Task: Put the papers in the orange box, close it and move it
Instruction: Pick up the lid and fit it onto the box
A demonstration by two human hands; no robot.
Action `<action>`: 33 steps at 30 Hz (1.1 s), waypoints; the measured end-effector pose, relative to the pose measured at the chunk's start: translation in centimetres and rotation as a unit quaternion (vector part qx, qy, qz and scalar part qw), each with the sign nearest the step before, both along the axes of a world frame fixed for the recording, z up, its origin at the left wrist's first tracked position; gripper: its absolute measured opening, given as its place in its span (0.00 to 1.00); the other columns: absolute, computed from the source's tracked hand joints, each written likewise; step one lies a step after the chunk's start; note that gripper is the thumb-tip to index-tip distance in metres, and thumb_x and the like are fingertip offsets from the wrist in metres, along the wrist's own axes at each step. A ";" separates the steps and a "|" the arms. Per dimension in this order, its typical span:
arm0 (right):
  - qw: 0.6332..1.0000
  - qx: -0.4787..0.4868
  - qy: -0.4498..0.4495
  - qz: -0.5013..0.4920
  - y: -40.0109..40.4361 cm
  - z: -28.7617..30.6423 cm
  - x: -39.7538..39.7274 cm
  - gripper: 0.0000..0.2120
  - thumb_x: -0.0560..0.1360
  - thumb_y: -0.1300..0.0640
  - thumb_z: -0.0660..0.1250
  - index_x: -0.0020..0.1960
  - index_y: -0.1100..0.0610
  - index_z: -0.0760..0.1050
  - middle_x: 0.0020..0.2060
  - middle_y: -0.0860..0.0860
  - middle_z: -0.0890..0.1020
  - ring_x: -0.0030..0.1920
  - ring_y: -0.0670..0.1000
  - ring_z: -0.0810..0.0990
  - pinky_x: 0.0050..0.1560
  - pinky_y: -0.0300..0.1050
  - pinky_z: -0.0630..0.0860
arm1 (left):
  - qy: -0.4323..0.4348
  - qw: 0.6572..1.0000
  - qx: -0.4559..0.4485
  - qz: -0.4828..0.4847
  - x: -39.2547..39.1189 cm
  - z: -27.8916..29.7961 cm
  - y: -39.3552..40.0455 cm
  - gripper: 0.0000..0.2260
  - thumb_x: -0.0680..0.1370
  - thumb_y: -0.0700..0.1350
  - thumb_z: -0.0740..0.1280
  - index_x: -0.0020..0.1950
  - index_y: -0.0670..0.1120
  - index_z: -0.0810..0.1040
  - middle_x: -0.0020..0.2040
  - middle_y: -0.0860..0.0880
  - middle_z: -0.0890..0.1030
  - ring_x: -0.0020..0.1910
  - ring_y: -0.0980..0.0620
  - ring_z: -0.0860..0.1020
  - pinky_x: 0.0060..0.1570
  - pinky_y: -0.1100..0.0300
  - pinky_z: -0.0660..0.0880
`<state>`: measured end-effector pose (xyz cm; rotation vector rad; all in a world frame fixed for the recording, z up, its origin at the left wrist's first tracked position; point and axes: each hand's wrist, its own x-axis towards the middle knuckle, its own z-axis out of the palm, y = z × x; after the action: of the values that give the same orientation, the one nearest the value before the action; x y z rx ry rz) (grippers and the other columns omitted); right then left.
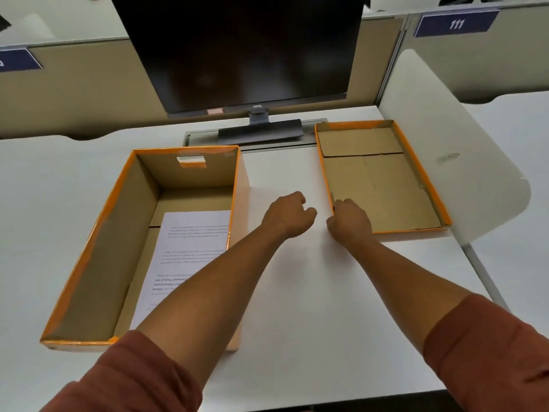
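Rust-coloured sleeves [487, 349] are seen at the bottom corners of the frame, pushed up so that both forearms are bared and stretched forward over the white bench [297, 307]. At centre frame the left hand [289, 217] is curled loosely, with nothing gripped in it, and is held over bare bench between the box and the lid. Just to its right, the right hand [349, 223] is closed on the near left corner of the orange lid [383, 185], its fingers hooked over the rim there.

That lid is laid upside down at the right of the frame, its brown cardboard inside turned upward and its orange edge showing all round. The orange box [98, 263] is placed at the left of the frame, open, with a handle slot cut in its far wall. Printed papers [190, 248] are laid flat on its floor, against the right wall, partly covered by the left forearm.

Behind, at upper centre, a dark monitor [240, 49] is set on its stand at the back edge of the bench. A blue sign [456, 23] marked 111 is fixed to the partition at upper right, and a white chair back [439, 162] is seen at the right edge.
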<state>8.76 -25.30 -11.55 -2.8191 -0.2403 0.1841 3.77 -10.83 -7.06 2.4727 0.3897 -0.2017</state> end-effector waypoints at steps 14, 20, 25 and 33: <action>0.944 0.102 -0.311 -0.025 -4.4 8.6 -3.8 0.10 0.77 0.62 0.62 0.54 0.64 0.78 0.45 0.61 0.78 0.40 0.60 0.77 0.36 0.46 0.69 | -0.010 0.986 -0.169 0.010 0.8 1.7 -2.9 0.21 0.81 0.57 0.58 0.66 0.44 0.75 0.65 0.45 0.78 0.65 0.43 0.74 0.63 0.49 0.72; 0.915 0.231 -0.326 -0.051 -3.1 14.3 -10.2 0.12 0.79 0.60 0.61 0.58 0.63 0.78 0.49 0.61 0.79 0.44 0.49 0.72 0.45 0.40 0.68 | -0.056 0.962 -0.265 0.035 -3.6 4.3 -1.3 0.33 0.82 0.58 0.56 0.81 0.51 0.44 0.82 0.46 0.54 0.78 0.41 0.59 0.71 0.46 0.63; 0.886 0.356 -0.291 -0.058 -1.6 18.0 -14.7 0.11 0.79 0.56 0.61 0.57 0.59 0.77 0.51 0.57 0.80 0.48 0.50 0.77 0.44 0.35 0.71 | -0.053 0.940 -0.328 0.074 -7.4 5.9 2.0 0.34 0.82 0.60 0.56 0.81 0.52 0.42 0.82 0.47 0.53 0.78 0.41 0.59 0.73 0.44 0.62; 0.752 0.628 -0.166 -0.112 0.5 22.6 -20.1 0.06 0.81 0.47 0.60 0.51 0.44 0.76 0.48 0.38 0.82 0.49 0.45 0.83 0.42 0.37 0.81 | -0.175 0.900 -0.393 0.073 -13.9 8.6 7.1 0.30 0.81 0.63 0.55 0.79 0.50 0.55 0.75 0.47 0.67 0.66 0.46 0.69 0.54 0.47 0.68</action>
<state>-11.39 -24.79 11.03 -1.4623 -0.0402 -0.4081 -10.12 -3.71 1.56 1.6251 0.2631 0.1338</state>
